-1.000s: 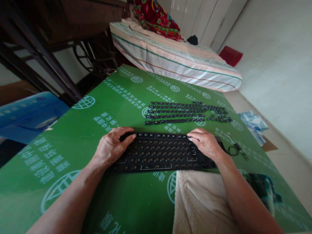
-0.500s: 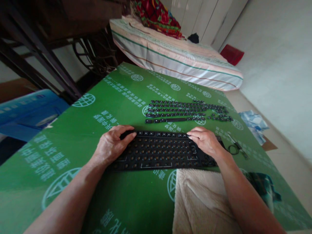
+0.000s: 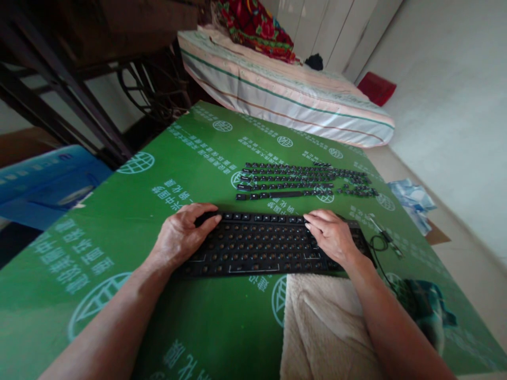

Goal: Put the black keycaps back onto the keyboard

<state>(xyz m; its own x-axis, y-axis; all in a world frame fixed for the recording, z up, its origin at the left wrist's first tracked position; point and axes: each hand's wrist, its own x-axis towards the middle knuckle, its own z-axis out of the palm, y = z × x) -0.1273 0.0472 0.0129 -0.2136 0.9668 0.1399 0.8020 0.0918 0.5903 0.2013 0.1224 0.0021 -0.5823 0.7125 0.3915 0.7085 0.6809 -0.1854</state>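
A black keyboard lies across the green table in front of me. Keycaps fill part of its top row; the rows below show bare switches. My left hand grips its upper left corner, thumb on top and fingers curled over the far edge. At the right end of the top row, my right hand has its thumb and fingers closed around a keycap, mostly hidden by the fingertips. Loose black keycaps are laid out in rows beyond the keyboard.
A beige cloth lies in front of the keyboard. To the right are a cable, a small slim tool and a dark green cloth. Past the table's far edge stands a bed; a blue box is at left.
My right hand has shifted slightly left and its wrist has swung inward, showing more of the keyboard's right end. My left hand stays put on the keyboard corner.
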